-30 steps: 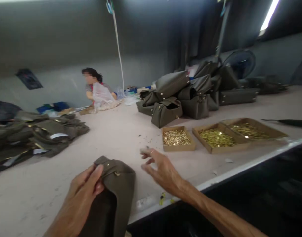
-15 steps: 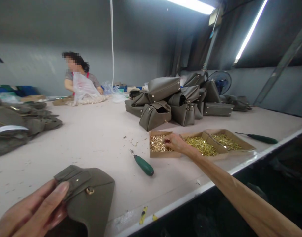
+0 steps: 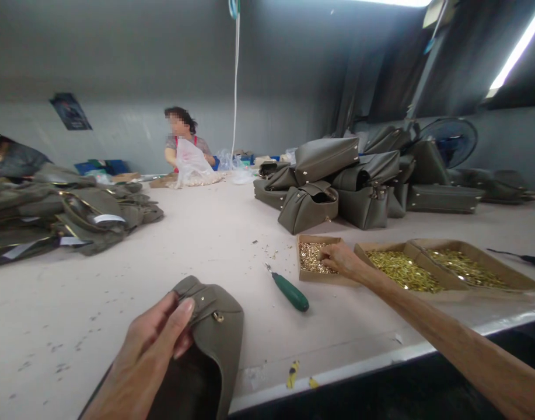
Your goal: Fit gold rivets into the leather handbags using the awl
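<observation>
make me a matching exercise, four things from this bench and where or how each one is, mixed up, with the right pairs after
1. left hand
2. right hand
3. nearer tool
4. fan

A. green-handled, lying on the table
B. behind piled bags
C. gripping a bag
D. in a box of small gold pieces

Pairs: 1-C, 2-D, 3-A, 4-B

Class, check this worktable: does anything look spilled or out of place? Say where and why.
Tiny loose bits lie scattered on the pale tabletop, left of the shallow brown cardboard box of small golden metal pieces; outside any container, they look spilled. Two yellow scraps by the front edge look like litter.
</observation>
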Demonstrator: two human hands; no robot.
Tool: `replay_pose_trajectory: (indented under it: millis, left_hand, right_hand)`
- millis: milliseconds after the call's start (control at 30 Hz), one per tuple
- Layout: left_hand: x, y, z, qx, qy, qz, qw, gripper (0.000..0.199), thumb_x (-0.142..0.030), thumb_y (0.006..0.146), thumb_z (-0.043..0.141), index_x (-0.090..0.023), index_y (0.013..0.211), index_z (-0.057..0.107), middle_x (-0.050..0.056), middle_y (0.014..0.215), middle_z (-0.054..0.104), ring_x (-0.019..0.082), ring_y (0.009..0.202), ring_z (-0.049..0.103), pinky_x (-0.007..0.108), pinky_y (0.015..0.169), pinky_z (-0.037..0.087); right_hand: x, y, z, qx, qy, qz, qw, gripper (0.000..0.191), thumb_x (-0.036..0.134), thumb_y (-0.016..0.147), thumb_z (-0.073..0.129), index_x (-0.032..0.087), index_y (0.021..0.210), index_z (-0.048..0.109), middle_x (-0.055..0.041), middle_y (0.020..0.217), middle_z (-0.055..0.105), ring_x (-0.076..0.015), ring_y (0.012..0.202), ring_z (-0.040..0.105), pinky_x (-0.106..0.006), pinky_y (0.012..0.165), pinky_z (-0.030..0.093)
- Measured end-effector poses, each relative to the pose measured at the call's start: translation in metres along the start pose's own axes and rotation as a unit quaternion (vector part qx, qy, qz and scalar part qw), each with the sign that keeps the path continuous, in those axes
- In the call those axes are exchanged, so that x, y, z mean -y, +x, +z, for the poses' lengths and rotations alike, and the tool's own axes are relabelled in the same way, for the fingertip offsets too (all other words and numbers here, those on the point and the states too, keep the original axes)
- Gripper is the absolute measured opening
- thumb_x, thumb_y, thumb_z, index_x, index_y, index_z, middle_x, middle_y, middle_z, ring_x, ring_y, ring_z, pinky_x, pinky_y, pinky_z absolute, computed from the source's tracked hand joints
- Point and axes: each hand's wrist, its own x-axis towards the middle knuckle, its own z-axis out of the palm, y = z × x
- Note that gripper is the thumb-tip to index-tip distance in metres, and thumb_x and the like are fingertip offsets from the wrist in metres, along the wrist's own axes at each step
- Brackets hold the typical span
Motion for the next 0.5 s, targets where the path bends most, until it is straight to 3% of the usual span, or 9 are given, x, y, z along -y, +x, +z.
replay_pose_trajectory:
  millis: [200,367,500]
  left_hand:
    - [-0.008,-0.004,0.004,0.006,-0.021,0.015,1.000,0.047,-0.064,0.077,0.060,-0.019,0.073,0.045,-0.004,0.063,0.042,0.009,0.057,0.038,0.016,0.051,0.037]
    - [-0.005,-0.002,0.004,0.009,-0.011,0.035,0.999,0.047,-0.063,0.079,0.058,-0.018,0.071,0.045,-0.005,0.060,0.040,0.009,0.055,0.035,0.017,0.049,0.034]
    - [-0.002,-0.002,0.003,0.006,-0.002,0.034,0.999,0.047,-0.064,0.079,0.057,-0.018,0.073,0.047,-0.004,0.061,0.041,0.009,0.056,0.037,0.017,0.049,0.035]
  right_hand:
    - [0.003,0.006,-0.003,0.027,-0.038,0.034,0.998,0.012,0.008,0.073,0.055,0.014,0.073,0.066,-0.0049,0.075,0.067,-0.0147,0.072,0.059,-0.021,0.062,0.037]
    - [0.005,0.011,-0.003,0.058,-0.088,0.047,0.993,0.013,0.005,0.075,0.053,0.012,0.075,0.064,-0.0069,0.078,0.065,-0.0148,0.073,0.058,-0.023,0.067,0.037]
    - [0.002,0.010,0.000,0.071,-0.132,0.048,0.988,0.008,0.013,0.086,0.055,0.010,0.083,0.061,-0.0059,0.082,0.062,-0.0159,0.079,0.057,-0.029,0.076,0.043]
